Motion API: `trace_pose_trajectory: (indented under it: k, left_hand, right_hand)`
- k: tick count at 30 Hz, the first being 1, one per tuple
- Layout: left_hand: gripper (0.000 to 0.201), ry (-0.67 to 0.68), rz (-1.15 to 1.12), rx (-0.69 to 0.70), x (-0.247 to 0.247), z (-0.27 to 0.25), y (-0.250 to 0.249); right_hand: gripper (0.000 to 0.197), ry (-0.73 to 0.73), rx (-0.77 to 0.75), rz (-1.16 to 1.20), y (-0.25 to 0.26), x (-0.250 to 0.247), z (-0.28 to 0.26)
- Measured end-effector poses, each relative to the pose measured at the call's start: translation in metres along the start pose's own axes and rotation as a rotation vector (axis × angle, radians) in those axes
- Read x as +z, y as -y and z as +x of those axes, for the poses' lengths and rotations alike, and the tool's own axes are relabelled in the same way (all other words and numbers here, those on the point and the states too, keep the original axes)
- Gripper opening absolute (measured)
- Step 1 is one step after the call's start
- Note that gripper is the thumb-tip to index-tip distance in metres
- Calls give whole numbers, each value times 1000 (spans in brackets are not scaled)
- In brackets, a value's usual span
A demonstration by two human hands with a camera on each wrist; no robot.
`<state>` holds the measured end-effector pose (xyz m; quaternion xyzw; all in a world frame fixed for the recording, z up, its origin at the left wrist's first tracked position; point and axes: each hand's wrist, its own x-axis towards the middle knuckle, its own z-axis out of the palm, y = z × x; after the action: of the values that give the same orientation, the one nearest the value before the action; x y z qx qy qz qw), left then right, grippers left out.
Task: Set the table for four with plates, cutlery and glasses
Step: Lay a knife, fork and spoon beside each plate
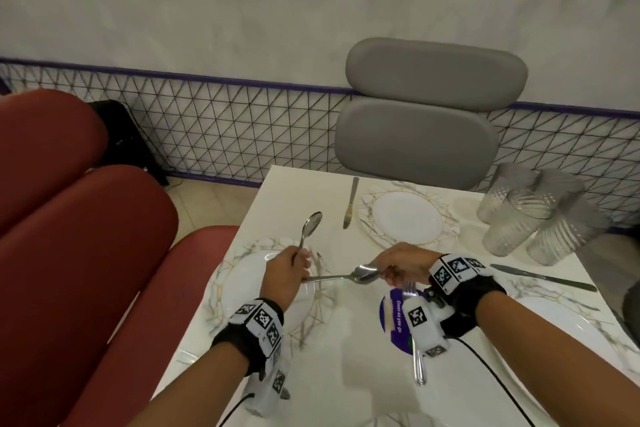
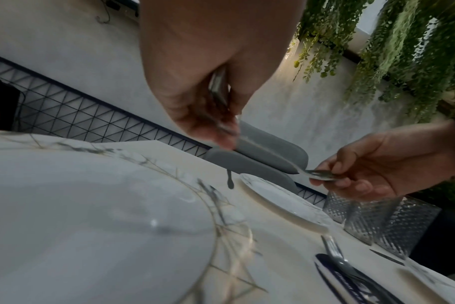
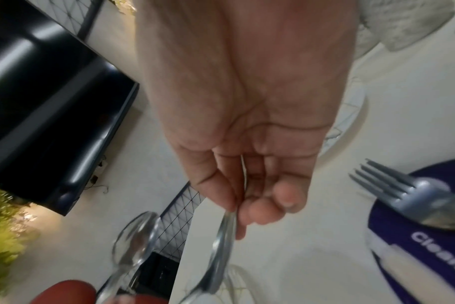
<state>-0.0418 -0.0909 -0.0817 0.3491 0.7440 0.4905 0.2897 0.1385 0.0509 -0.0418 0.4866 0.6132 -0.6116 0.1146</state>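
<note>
My left hand [image 1: 296,265] grips a steel spoon [image 1: 310,224] upright, bowl up, over the left plate [image 1: 242,291]. The same hand also holds the handle end of a second spoon [image 1: 332,277] that lies level between my hands. My right hand [image 1: 385,274] pinches that spoon's bowl. In the left wrist view the left hand [image 2: 221,131] is curled round a handle and the right hand [image 2: 325,179] pinches the bowl [image 2: 321,174]. In the right wrist view the right hand [image 3: 237,207] pinches the spoon [image 3: 221,248], and the upright spoon's bowl [image 3: 137,244] shows blurred.
On the marble table [image 1: 346,357] stand a far plate [image 1: 408,218] with a knife [image 1: 350,203] to its left, and a right plate [image 1: 561,322] with a knife [image 1: 543,276] beyond it. Ribbed glasses [image 1: 530,215] cluster far right. A fork [image 1: 419,360] lies on a purple sticker [image 1: 393,312]. A grey chair [image 1: 422,135] and a red bench [image 1: 86,253] flank the table.
</note>
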Motion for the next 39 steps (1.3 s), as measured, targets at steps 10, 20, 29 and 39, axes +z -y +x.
trace_pose_trajectory:
  k: [10,20,29,39]
  left_hand:
    - [31,-86,251,99,-57,26,28]
    - [32,-64,200,76,-75,30,47]
    - [34,-112,115,9,-82,40,56]
    - [24,-111,27,-36,-81,43,59]
  right_hand:
    - [18,-408,-58,257,22,9,71]
    - [20,-475,-10,-106,28,40,120]
    - [33,-648,-549,-1044,10,24,133]
    - [12,-678,-542,-1226,31,31,152]
